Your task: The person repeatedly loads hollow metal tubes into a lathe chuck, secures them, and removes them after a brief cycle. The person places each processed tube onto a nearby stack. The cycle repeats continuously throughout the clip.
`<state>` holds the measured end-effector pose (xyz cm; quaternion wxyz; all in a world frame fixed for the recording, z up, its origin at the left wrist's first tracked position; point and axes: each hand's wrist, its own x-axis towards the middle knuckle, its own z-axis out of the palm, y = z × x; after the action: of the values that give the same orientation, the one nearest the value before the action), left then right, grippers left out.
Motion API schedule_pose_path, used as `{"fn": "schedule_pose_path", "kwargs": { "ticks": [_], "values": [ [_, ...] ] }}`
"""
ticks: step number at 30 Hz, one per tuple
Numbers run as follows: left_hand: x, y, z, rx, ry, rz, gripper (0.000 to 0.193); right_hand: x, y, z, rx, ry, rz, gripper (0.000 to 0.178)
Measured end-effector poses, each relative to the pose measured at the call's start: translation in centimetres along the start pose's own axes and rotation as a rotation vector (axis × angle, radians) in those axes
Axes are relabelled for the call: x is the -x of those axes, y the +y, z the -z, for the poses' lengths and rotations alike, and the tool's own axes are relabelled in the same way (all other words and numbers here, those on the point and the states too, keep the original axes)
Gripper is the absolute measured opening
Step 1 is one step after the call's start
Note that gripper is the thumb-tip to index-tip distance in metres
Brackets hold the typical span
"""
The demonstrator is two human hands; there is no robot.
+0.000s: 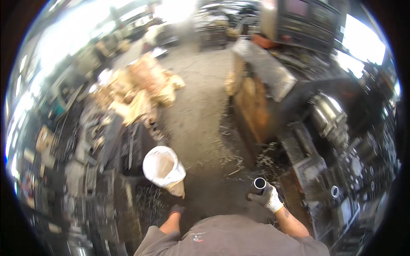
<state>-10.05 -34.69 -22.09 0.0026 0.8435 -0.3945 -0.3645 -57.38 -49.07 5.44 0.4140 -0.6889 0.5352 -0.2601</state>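
My right hand (267, 198), in a white glove with dark grey palm and fingers, is wrapped round a short dark metal tube (259, 184). The tube stands nearly upright, its bright-rimmed open end facing up. On the other side of my body hangs my left hand (177, 209), in a dark glove. Blur hides its fingers, and I see nothing held in it. Just ahead of that hand is an open white sack (149, 164) with a pale brown inside; the two look apart.
To the right runs a machine with a shiny round metal chuck (328, 112) and a rust-stained metal housing (252, 106). Metal shavings (267, 158) litter its base. Crumpled tan sacks (143, 85) lie ahead on the left, beyond dark metal parts. A concrete floor (196, 98) stretches between.
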Motion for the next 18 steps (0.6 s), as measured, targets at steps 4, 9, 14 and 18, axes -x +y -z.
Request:
{"fn": "schedule_pose_path", "kwargs": {
  "ticks": [4,9,14,18],
  "values": [
    [9.0,-16.7,2.6,0.278,0.235,0.239,0.052,-4.5,-6.6,-11.2,0.175,-0.349,0.132,0.059],
    [21.6,-27.3,-0.1,0.489,0.343,0.786,0.054,-6.3,-16.8,-26.3,0.225,-0.769,0.491,0.062],
    [27.9,-31.7,-15.0,0.489,0.460,0.779,0.049,-6.5,-28.4,-38.8,0.281,-1.201,0.960,0.053],
    [32.3,-26.0,-25.2,0.837,0.301,1.101,0.048,-5.7,-35.1,-48.6,0.136,-1.268,1.025,0.054]
  ]
}}
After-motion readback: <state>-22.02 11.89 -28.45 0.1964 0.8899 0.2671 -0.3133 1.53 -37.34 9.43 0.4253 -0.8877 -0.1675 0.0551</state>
